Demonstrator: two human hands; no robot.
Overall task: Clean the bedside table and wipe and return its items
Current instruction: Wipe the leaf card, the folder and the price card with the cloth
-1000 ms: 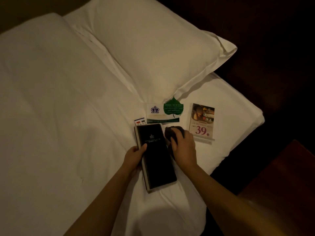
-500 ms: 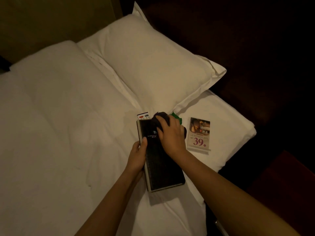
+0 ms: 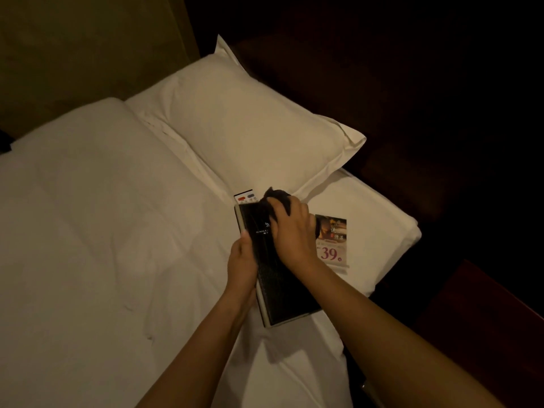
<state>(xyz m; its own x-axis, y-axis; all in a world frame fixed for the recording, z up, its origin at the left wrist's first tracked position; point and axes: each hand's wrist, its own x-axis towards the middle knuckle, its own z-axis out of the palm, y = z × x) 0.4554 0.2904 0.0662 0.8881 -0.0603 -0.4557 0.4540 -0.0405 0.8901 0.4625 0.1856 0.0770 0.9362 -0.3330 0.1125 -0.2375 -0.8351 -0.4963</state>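
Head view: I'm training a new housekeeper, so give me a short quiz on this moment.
1. True or false: the right hand presses a dark cloth onto the black folder.
2. The left hand grips the folder's: A) left edge B) far end C) nothing.
3. Fill in: the card right of the folder shows the number ___.
Key: 1 true; 2 A; 3 39.

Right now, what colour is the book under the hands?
The book is black with small pale lettering, clearest in the head view.
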